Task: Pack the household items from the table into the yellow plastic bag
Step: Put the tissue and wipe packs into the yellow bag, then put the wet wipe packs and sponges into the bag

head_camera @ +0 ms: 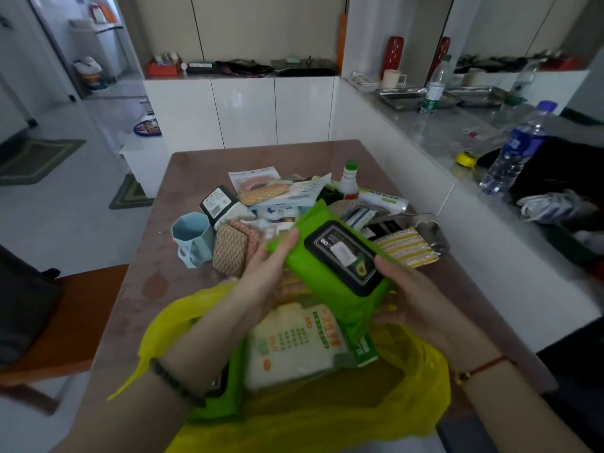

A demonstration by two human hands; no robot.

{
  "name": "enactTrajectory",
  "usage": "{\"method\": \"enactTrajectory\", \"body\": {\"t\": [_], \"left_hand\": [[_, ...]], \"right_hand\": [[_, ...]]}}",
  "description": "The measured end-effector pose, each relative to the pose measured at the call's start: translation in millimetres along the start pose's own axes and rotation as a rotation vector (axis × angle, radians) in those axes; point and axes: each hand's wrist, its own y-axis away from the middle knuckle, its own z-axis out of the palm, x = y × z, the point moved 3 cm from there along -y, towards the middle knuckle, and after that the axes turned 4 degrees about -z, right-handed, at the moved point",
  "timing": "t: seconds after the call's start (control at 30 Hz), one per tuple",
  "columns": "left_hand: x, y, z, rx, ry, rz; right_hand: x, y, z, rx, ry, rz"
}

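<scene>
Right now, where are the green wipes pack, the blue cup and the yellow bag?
green wipes pack [313, 273]: head view, on the green wrapper left of the black lid.
blue cup [191, 235]: head view, on its outer side wall.
yellow bag [421, 387]: head view, on its right wall.

Brown table [183, 178] under heaped packets [277, 194]

white glossy cabinets [243, 109] behind, pale floor [65, 223], green mats [36, 158], perhaps a mirror at right.
</scene>
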Motion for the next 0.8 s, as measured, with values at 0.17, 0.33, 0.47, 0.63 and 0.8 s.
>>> {"method": "enactTrajectory", "body": {"t": [0.17, 0.33, 0.47, 0.63, 0.8], "left_hand": [[-74, 18, 24, 0.096, -0.047, -0.191], [-121, 17, 31, 0.098, -0.106, -0.357], [-134, 8, 47, 0.103, -0.233, -0.346], [-149, -4, 62, 0.058, -0.569, -0.254], [-147, -6, 63, 0.0, -0.718, -0.235]], "right_hand": [[63, 28, -25, 0.069, 0.051, 0.264], [112, 36, -35, 0.145, 0.096, 0.39], [123, 37, -38, 0.288, 0.083, 0.366], [108, 37, -44, 0.277, 0.682, 0.11], [95, 30, -52, 0.171, 0.947, 0.071]]}}
